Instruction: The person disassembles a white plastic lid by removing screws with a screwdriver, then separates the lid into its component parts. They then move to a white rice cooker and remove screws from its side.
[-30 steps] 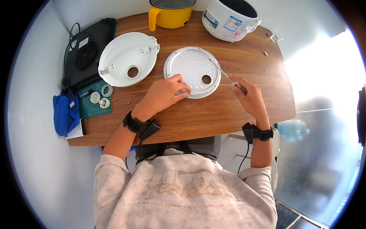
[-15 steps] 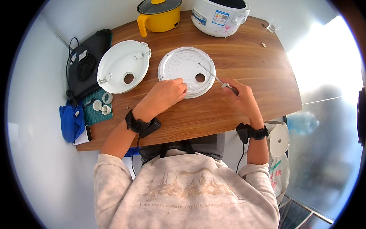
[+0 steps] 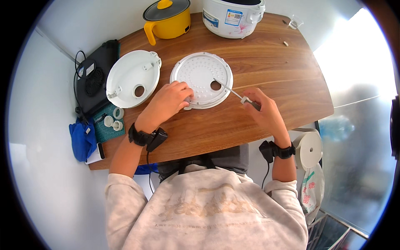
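A round white inner lid (image 3: pixel 200 68), dotted with small bumps and pierced by one hole, lies on the table before me. My left hand (image 3: pixel 170 99) grips its lower left rim, fingers bent over the edge. In my right hand (image 3: pixel 261 107) is a screwdriver (image 3: pixel 231 90) with a grey and white handle, held at a slant. Its shaft reaches left over the lid, and the tip appears just above the hole; whether it touches is unclear. Left of the lid sits a white oval outer lid shell (image 3: pixel 125 77), its hollow side up, with a round hole.
At the back stand a yellow pot (image 3: pixel 173 27) with a dark cover and a white rice cooker body (image 3: pixel 230 21). A black bag (image 3: pixel 93 73), a green cutting mat (image 3: pixel 106 135) with white rings and a blue cloth (image 3: pixel 82 139) lie left. A clear cup (image 3: pixel 296 21) is far right.
My left hand has shifted left along the rim, its fingers loosened from a tighter curl. The screwdriver tip has come down from the lid's upper right to near the hole. The view has shifted slightly.
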`<state>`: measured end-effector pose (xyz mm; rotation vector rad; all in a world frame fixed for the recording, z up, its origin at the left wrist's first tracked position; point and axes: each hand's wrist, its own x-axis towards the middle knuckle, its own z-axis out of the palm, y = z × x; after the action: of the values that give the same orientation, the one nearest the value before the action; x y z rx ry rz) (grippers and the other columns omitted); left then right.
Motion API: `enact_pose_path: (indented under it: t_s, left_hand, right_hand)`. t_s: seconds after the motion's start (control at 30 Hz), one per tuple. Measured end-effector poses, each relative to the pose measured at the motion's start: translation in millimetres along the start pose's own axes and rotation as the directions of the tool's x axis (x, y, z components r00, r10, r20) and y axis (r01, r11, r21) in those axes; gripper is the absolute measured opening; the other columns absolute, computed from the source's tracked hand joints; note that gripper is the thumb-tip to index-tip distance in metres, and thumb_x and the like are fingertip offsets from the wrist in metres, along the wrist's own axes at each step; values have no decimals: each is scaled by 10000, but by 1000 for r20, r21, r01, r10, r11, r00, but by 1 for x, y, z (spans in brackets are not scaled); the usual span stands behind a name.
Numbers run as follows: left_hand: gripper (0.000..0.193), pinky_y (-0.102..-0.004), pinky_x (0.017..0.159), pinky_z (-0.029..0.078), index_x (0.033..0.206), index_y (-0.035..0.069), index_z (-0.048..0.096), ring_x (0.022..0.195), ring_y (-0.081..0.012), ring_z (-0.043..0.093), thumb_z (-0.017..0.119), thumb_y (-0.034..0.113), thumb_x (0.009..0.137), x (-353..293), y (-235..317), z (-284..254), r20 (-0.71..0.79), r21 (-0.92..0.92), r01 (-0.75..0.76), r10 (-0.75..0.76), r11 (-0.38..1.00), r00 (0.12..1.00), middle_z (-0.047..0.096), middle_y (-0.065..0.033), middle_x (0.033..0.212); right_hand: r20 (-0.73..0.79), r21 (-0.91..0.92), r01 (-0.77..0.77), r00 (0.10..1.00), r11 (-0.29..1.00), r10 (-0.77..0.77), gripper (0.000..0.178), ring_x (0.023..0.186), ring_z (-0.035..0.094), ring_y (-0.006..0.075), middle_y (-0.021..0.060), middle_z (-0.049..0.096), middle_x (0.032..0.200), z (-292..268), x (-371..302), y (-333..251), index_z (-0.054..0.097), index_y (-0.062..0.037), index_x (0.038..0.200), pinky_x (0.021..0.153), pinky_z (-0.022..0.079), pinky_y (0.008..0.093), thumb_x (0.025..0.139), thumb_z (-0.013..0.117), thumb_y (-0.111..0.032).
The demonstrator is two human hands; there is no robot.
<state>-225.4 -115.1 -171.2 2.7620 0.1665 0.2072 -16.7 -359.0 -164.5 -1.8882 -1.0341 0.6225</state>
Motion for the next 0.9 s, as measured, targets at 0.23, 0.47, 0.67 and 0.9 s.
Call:
enact_pose_path:
  t_s: [0.23, 0.47, 0.67, 0.9]
  left_hand:
    - [174, -363, 873, 513, 965, 88, 711, 959, -261, 610, 782, 162, 824, -3, -6, 9, -50, -103, 93, -99, 990, 994, 642, -65, 973]
    - [338, -371, 876, 505, 1156, 163, 759, 985, -235, 580, 793, 145, 820, 11, 7, 33, -145, -100, 126, -140, 987, 979, 623, -50, 994]
    - [400, -394, 1006, 488, 1240, 198, 740, 1160, -287, 575, 776, 148, 845, 20, 10, 45, -229, -3, 109, -107, 994, 968, 647, -97, 1230]
    - [358, -445, 1093, 438, 1251, 218, 734, 1323, -319, 517, 739, 220, 893, 21, 2, 43, -124, 6, 118, -117, 993, 985, 579, -96, 1445]
  right_hand:
    - [6, 22, 17, 1000, 1000, -17, 280, 893, 696, 301, 164, 735, 1004, -6, -15, -9, 605, -33, 1155, 823, 535, 359, 897, 681, -108]
    - [62, -55, -82, 994, 995, 86, 215, 791, 652, 262, 146, 708, 913, -17, -19, -31, 656, -35, 1094, 738, 521, 350, 902, 693, -123]
    - [6, -213, 108, 994, 971, -109, 189, 785, 646, 272, 133, 665, 876, -13, -17, -32, 686, -32, 1063, 730, 523, 364, 893, 700, -113]
    - [14, -273, 114, 993, 955, -115, 178, 810, 661, 287, 129, 674, 901, -12, -14, -37, 699, -39, 1039, 750, 529, 379, 872, 711, -98]
